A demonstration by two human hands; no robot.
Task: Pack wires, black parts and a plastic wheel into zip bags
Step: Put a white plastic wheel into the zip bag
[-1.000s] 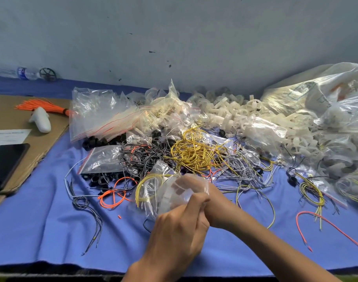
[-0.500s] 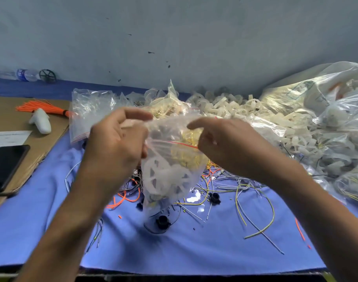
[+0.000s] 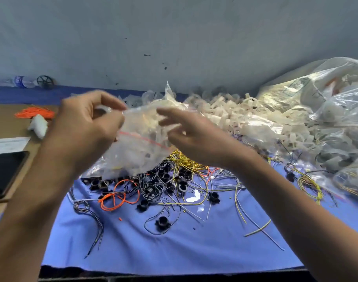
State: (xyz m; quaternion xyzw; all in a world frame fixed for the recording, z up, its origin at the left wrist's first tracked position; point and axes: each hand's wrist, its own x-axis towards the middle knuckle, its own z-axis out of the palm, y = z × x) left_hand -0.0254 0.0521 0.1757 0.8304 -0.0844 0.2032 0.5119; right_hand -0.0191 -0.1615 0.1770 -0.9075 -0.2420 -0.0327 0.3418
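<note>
Spill risk: zip bag (image 3: pixel 137 151) held in the air above the counter (image 3: pixel 174 247), with its red seal line (image 3: pixel 145 140) slanting and probably not yet pressed shut along its length. Likely to drop its contents into the clutter below if tipped mouth-down before sealing.
Bad-seal risk: a gap left in the strip if a wire end or a fold of film gets caught there. Cause would be pressing the seal with the contents bunched near the mouth.
Slip risk: thin, slick film, firmly held at one corner only. A tug from the other side could pull it free.
Snag risk: loose wires (image 3: pixel 184 161) and black parts (image 3: pixel 162 222) lying directly beneath, easy to hook or scatter if the bag is lowered carelessly.
Left grip (image 3: pixel 86 129): clenched on the bag's upper left corner, thumb arched over curled fingers, film pinched between them.
Right grip (image 3: pixel 196 141): at the bag's right edge, fingers mostly extended and spread, touching the film. Blurred, with the thumb hidden, so cannot tell whether pinching or only resting against it.
Bag contents: pale shapes, too blurred to name.
Bag position: aloft between both grips, over the wire tangle.
Plastic wheels (image 3: pixel 245 117): heaped at the back right of the counter, apart from the bag.
Step judged: closing the seal.
</note>
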